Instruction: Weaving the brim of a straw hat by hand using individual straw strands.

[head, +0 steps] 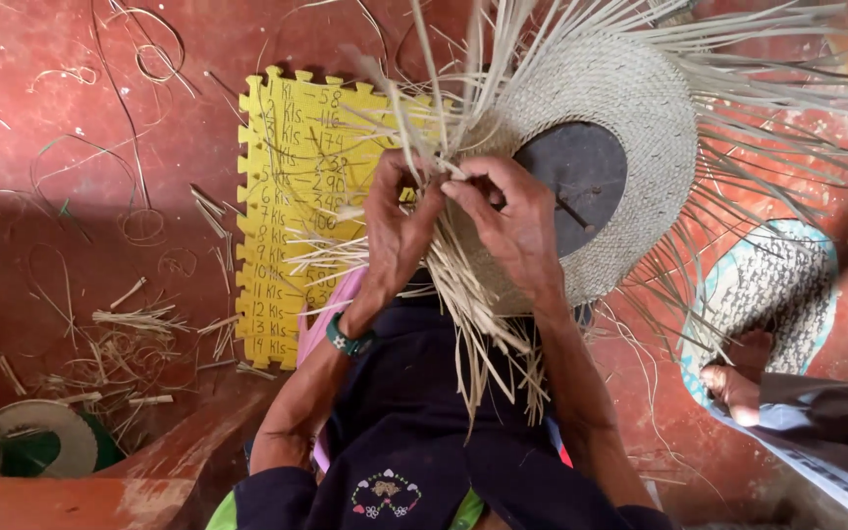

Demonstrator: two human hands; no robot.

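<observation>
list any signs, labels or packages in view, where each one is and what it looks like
Foam mat: lies flat on the red floor left of the hands, partly under loose straw strips; yellow, rectangular, with puzzle-tooth edges, covered in rows of dark handwriting like a chart.
Printed sheet: bottom right corner, under another person's sleeve; pale strip with a dark patterned edge, too small to make out.
No packages or screens are in view.

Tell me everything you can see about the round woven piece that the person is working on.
The round woven piece is a pale, straw-coloured disc of tightly plaited strips, like dried grass or palm. A dark round board covers its middle. Loose unwoven strips stick out all around the edge. It lies tilted over the person's lap, above the red floor. The left hand and right hand pinch strips at its near edge.
</observation>
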